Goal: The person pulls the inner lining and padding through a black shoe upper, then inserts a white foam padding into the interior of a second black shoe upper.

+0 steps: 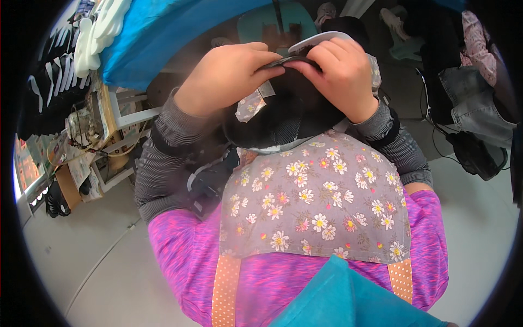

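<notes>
Both of my hands are raised in front of my chest at the top middle. My left hand [231, 73] pinches one end of a thin dark strip-like piece [294, 59] between thumb and fingertips. My right hand [344, 73] grips the other end, its fingers bent over it. A pale grey curved flap [318, 40] rises beside my right fingers; I cannot tell whether it belongs to the dark piece. Below my hands lies a dark lap area with a small floral cloth patch [251, 107] and a white label [266, 89].
A bright blue cover [158, 38] spreads at the upper left. White sole-shaped pieces [101, 38] hang or lie beside it over black material. A wooden-edged stand with cables [117, 117] is at the left. A black bag [479, 155] and grey denim [476, 98] are on the right.
</notes>
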The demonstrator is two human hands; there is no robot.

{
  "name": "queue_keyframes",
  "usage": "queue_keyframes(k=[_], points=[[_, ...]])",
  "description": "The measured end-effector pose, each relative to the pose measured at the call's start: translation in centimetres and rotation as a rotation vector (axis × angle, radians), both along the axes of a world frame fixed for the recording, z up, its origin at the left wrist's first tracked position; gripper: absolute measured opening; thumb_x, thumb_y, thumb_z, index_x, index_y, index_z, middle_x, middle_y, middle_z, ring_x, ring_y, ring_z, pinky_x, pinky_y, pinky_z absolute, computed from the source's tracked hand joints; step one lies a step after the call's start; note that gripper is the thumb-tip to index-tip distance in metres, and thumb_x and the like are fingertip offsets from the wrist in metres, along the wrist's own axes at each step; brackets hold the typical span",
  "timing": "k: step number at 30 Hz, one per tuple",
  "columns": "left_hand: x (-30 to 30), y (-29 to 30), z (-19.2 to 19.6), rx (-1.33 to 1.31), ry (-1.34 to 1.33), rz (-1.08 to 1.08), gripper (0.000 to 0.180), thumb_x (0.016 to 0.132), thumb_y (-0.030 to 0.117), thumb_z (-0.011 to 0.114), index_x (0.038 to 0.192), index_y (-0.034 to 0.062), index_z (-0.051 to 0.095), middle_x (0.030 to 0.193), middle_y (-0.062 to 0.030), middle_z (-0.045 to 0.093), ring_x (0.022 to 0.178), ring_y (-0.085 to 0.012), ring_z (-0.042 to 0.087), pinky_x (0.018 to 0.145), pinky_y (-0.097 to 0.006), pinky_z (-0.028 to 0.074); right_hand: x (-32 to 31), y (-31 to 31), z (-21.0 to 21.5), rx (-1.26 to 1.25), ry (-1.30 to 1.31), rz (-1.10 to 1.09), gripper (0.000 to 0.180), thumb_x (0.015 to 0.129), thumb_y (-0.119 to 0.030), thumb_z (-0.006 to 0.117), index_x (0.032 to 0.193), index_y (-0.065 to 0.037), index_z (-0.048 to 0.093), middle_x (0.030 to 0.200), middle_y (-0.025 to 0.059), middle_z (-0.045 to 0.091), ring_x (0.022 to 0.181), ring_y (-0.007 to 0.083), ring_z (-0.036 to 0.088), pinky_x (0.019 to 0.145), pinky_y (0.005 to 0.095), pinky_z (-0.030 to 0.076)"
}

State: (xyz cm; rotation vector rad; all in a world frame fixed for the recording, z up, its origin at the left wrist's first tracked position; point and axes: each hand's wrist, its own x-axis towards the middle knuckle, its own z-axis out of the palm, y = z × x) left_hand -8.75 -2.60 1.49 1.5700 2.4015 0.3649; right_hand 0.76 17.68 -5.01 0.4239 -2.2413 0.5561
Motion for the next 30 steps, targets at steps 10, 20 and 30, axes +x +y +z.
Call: queue_keyframes(k=[10, 20, 30], points=[[-0.2, -2.4, -0.7, 0.184, -0.375, 0.146, 0.024, 0.096, 0.013, 0.063, 0.109, -0.007, 0.062, 0.11, -0.0166, 0.064, 0.095, -0.032, 0.061, 0.087, -0.034, 0.048, 0.4, 3.2, 2.0, 0.001, -0.181, -0.051, 0.031, 0.07, -0.031, 0.085, 0.08, -0.009, 0.065, 0.088, 0.0008, 0.059, 0.084, 0.0205, 0.055, 0.084, 0.0355, 0.038], [0.2, -2.8, 0.0, 0.162, -0.349, 0.142, 0.027, 0.088, 0.009, 0.072, 0.109, -0.0046, 0.062, 0.097, -0.0148, 0.063, 0.089, -0.029, 0.06, 0.082, -0.034, 0.048, 0.0, 1.8, 1.1, -0.251, -0.158, -0.014, 0.017, 0.079, -0.016, 0.078, 0.083, -0.006, 0.064, 0.09, 0.0076, 0.067, 0.078, 0.0288, 0.064, 0.067, 0.0352, 0.052], [1.4, -0.7, 1.6, 0.173, -0.138, 0.311, 0.028, 0.089, 0.028, 0.073, 0.098, 0.0012, 0.071, 0.078, -0.0204, 0.067, 0.07, -0.0354, 0.067, 0.063, -0.036, 0.051, -1.6, 0.9, 3.0, -0.228, -0.123, 0.084, 0.027, 0.078, -0.02, 0.078, 0.075, -0.005, 0.056, 0.072, 0.009, 0.057, 0.068, 0.028, 0.059, 0.059, 0.0368, 0.048]])
